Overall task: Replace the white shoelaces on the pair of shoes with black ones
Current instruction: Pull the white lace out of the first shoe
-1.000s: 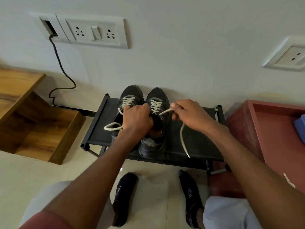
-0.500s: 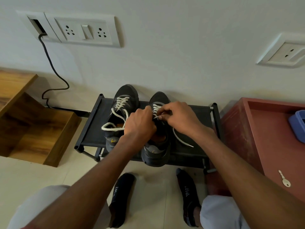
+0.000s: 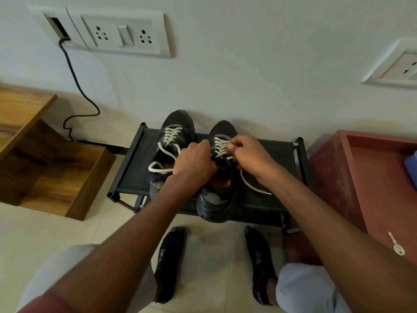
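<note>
Two dark grey shoes stand side by side on a low black rack point(image 3: 133, 168) against the wall. The left shoe point(image 3: 174, 125) has a white lace point(image 3: 168, 137) with a loose loop hanging to its left. The right shoe point(image 3: 222, 199) has a white lace point(image 3: 220, 147) whose free end trails right across the rack. My left hand point(image 3: 194, 163) grips the right shoe's tongue and collar. My right hand point(image 3: 248, 154) pinches the right shoe's lace at the upper eyelets. No black laces are in view.
A wooden step unit point(image 3: 45, 159) stands at the left. At the right is a red cabinet top point(image 3: 372, 188) with a small key point(image 3: 396, 246) on it. Wall sockets point(image 3: 121, 35) and a black cable point(image 3: 76, 86) sit above. My socked feet point(image 3: 169, 263) rest on the tiled floor.
My right hand moved from holding the lace end out to the right back onto the right shoe's eyelets. The free end dropped onto the rack. The left hand stayed on the shoe.
</note>
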Demonstrator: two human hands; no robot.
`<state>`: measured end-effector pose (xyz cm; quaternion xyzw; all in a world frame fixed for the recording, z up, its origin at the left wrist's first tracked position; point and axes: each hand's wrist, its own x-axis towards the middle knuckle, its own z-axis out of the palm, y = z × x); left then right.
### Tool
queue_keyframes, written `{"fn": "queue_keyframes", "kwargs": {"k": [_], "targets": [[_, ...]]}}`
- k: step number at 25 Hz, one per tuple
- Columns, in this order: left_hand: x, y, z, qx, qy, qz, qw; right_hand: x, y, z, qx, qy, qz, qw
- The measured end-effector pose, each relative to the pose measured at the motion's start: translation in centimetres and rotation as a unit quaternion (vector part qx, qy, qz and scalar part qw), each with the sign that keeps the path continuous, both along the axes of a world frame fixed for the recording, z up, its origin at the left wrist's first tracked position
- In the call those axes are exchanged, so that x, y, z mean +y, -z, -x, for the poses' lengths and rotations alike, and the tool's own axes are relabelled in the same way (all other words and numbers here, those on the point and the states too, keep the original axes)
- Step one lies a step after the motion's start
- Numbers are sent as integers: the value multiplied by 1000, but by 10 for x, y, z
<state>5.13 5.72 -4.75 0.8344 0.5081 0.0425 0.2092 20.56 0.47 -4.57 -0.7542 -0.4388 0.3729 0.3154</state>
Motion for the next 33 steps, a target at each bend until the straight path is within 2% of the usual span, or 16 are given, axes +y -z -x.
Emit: {"fn": "queue_keyframes", "kwargs": {"k": [2, 4, 5, 7, 9, 11, 13, 15, 16, 18, 24, 25, 28, 29, 31, 33], "targets": [[2, 0, 0, -3, -8, 12, 1000, -1, -1, -4, -104, -91, -24, 990], [2, -1, -1, 2, -8, 16, 1000, -2, -3, -2, -185, -91, -45, 977], [1, -2, -1, 7, -5, 13, 1000, -2, -1, -1, -188, -63, -53, 979], [-2, -3, -2, 14, 2, 8, 1000, 0, 3, -1, -128, 8, -29, 991], [-2, -4, -3, 14, 6, 10, 1000, 2, 1, -4, 3, 84, 1, 996], [0, -4, -1, 15, 4, 19, 1000, 2, -7, -9, 55, 73, -27, 995], [1, -3, 0, 13, 7, 25, 1000, 0, -11, -12, 6, -8, -82, 997], [1, -3, 0, 15, 10, 28, 999, -1, -9, -9, -97, -82, -82, 989], [1, -3, 0, 16, 10, 31, 999, -1, -5, -7, -144, -97, -74, 982], [2, -4, -1, 18, 11, 31, 999, -1, 1, -4, -176, -83, -69, 978], [0, -4, -1, 28, 23, 24, 999, 0, 0, -4, -170, -45, -65, 982], [0, -4, -1, 30, 25, 25, 999, 2, -1, -4, -135, -20, -57, 989], [2, -5, -1, 31, 27, 29, 999, 4, -7, -9, 67, 90, -27, 993], [3, -5, -1, 31, 27, 31, 999, 4, -9, -10, 93, 99, -32, 990], [4, -3, 0, 28, 25, 35, 999, 4, -9, -14, 25, 65, -82, 994], [5, -3, 0, 27, 25, 36, 999, 1, -12, -14, -66, -21, -124, 990]]}}
